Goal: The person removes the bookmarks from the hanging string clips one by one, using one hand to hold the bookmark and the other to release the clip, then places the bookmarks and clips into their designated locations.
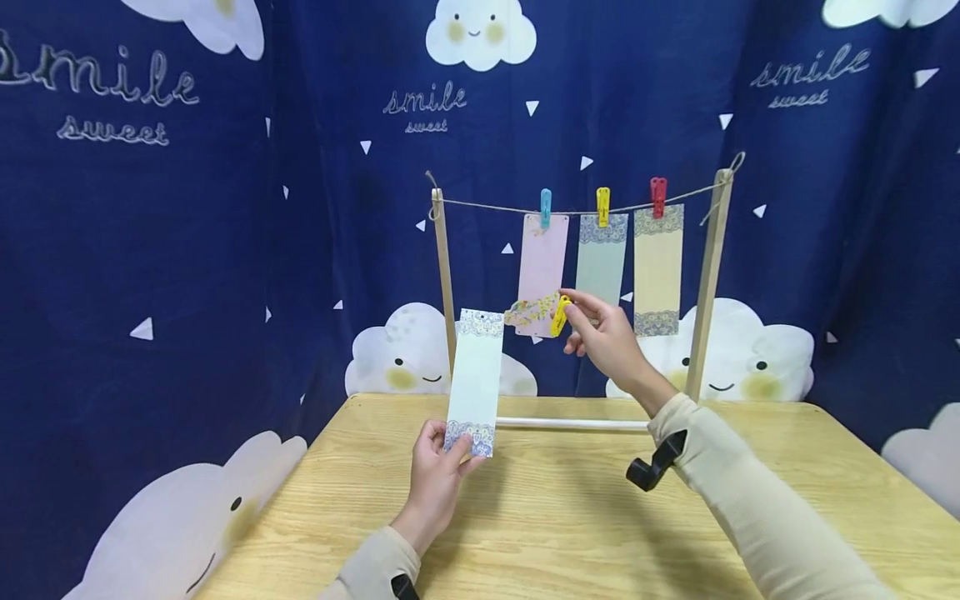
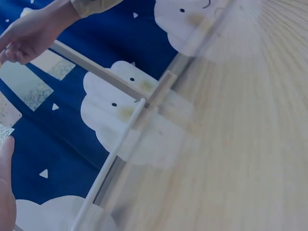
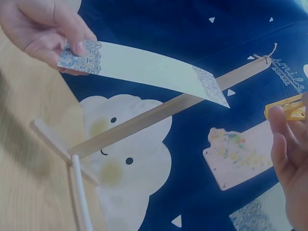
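Note:
My left hand (image 1: 437, 479) pinches the bottom end of a pale green paper card (image 1: 476, 383) with blue lace-patterned ends, held upright in front of the left post. In the right wrist view the card (image 3: 144, 67) bends slightly along its length. My right hand (image 1: 603, 333) holds a yellow clothespin (image 1: 560, 317) between thumb and fingers, in front of the hanging pink card (image 1: 543, 258). Above, a twine line (image 1: 487, 206) carries the pink card by a blue clothespin (image 1: 546, 208), a green card (image 1: 602, 250) by a yellow one and a beige card (image 1: 658, 271) by a red one.
Two wooden posts, the left (image 1: 444, 275) and the right (image 1: 708, 283), hold the twine, joined low down by a white rod (image 1: 573, 424). They stand at the back of a wooden table (image 1: 540, 517). A dark blue curtain (image 1: 187, 292) with clouds hangs behind.

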A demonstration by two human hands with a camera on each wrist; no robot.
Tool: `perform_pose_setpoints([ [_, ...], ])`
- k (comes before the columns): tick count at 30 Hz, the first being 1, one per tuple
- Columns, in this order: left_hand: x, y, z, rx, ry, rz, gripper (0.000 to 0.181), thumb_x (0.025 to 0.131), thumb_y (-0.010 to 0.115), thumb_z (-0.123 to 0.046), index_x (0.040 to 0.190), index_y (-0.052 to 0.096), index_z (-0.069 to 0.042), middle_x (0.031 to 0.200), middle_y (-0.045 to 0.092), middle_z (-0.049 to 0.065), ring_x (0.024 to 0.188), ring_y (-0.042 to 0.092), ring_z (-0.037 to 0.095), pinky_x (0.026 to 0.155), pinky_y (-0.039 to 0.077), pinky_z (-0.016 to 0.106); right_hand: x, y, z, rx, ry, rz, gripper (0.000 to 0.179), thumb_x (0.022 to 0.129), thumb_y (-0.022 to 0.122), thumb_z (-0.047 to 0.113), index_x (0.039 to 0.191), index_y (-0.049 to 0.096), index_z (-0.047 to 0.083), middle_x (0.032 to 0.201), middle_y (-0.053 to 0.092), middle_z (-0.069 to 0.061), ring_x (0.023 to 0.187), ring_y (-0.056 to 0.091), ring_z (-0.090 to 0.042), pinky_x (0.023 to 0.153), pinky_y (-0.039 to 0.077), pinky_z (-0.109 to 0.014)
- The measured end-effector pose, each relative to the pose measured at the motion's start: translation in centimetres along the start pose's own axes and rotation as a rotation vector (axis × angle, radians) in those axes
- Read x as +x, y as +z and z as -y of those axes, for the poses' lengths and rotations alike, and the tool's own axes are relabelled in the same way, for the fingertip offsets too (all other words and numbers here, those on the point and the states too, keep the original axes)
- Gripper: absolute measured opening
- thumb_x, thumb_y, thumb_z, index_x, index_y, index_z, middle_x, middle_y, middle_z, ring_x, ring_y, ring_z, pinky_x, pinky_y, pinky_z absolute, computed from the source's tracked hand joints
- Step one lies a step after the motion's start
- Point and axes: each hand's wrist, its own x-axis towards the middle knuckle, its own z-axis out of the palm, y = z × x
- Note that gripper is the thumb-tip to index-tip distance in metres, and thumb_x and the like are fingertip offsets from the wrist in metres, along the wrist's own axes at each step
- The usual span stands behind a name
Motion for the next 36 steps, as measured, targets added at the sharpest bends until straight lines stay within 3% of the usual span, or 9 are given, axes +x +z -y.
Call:
perform_pose_setpoints([
  [6, -0.8, -0.8, 0.2, 0.051, -0.032, 0.005, 0.027, 0.096, 0.058, 0.011, 0.113, 0.038, 0.005, 0.121, 0.053, 0.023, 0.106, 0.064, 0.029, 0.087, 0.059, 0.039, -1.8, -0.4, -1.3, 0.000, 0.017, -0.037, 0.047, 0.111, 0.052, 0.026, 0.149, 0.051, -0.002, 0.123, 0.067, -0.029, 0.061, 0.066, -0.019, 0.058, 0.056, -0.025],
  [12, -2.0, -1.7, 0.2, 0.143, -0.116, 0.067, 0.030, 0.097, 0.055, 0.012, 0.118, 0.035, 0.006, 0.126, 0.048, 0.026, 0.109, 0.063, 0.033, 0.093, 0.057, 0.041, -4.0, -0.7, -3.2, 0.017, 0.058, -0.074, 0.046, 0.110, 0.055, 0.023, 0.146, 0.052, -0.005, 0.119, 0.068, -0.029, 0.059, 0.066, -0.022, 0.055, 0.055, -0.025],
  [18, -2.9, -2.5, 0.8, 0.279, -0.158, 0.135, 0.055, 0.095, 0.057, 0.012, 0.142, 0.029, 0.007, 0.139, 0.037, 0.032, 0.113, 0.059, 0.039, 0.089, 0.059, 0.041, -6.4, -1.1, -5.4, 0.023, 0.128, -0.096, 0.046, 0.110, 0.055, 0.025, 0.147, 0.052, -0.003, 0.119, 0.069, -0.026, 0.060, 0.067, -0.022, 0.055, 0.055, -0.027],
  [23, -3.1, -2.8, 1.2, 0.359, -0.174, 0.142, 0.077, 0.090, 0.059, 0.015, 0.157, 0.024, -0.001, 0.155, 0.018, 0.037, 0.082, 0.060, 0.020, 0.080, 0.061, 0.038, -8.1, -1.5, -7.4, 0.028, 0.176, -0.146, 0.045, 0.110, 0.055, 0.025, 0.147, 0.053, -0.002, 0.115, 0.071, -0.022, 0.061, 0.065, -0.016, 0.054, 0.053, -0.026],
  [26, -3.2, -2.9, 1.3, 0.381, -0.182, 0.151, 0.077, 0.089, 0.059, 0.017, 0.157, 0.029, -0.001, 0.156, 0.015, 0.036, 0.066, 0.052, 0.014, 0.077, 0.061, 0.036, -9.0, -1.7, -8.4, 0.026, 0.203, -0.173, 0.044, 0.110, 0.055, 0.022, 0.145, 0.054, -0.003, 0.115, 0.071, -0.023, 0.060, 0.066, -0.014, 0.053, 0.052, -0.026],
  [30, -3.4, -3.0, 1.4, 0.439, -0.186, 0.181, 0.071, 0.090, 0.059, 0.017, 0.155, 0.033, 0.004, 0.153, 0.018, 0.035, 0.066, 0.053, 0.016, 0.077, 0.061, 0.033, -9.9, -2.1, -9.5, 0.002, 0.234, -0.196, 0.042, 0.110, 0.055, 0.020, 0.144, 0.054, -0.005, 0.111, 0.072, -0.023, 0.060, 0.066, -0.013, 0.052, 0.052, -0.026],
  [34, -3.5, -3.1, 1.4, 0.504, -0.201, 0.191, 0.071, 0.088, 0.061, 0.017, 0.153, 0.035, 0.007, 0.152, 0.021, 0.035, 0.072, 0.062, 0.021, 0.079, 0.061, 0.035, -10.4, -2.5, -10.6, -0.040, 0.256, -0.209, 0.041, 0.110, 0.054, 0.018, 0.143, 0.054, -0.006, 0.108, 0.071, -0.023, 0.060, 0.066, -0.011, 0.051, 0.051, -0.025],
  [36, -3.5, -3.2, 1.3, 0.533, -0.202, 0.195, 0.070, 0.087, 0.062, 0.017, 0.152, 0.037, 0.008, 0.151, 0.023, 0.036, 0.081, 0.066, 0.025, 0.082, 0.060, 0.038, -10.5, -2.7, -11.1, -0.053, 0.258, -0.218, 0.040, 0.110, 0.055, 0.017, 0.143, 0.054, -0.006, 0.108, 0.071, -0.026, 0.059, 0.066, -0.012, 0.050, 0.051, -0.025],
])
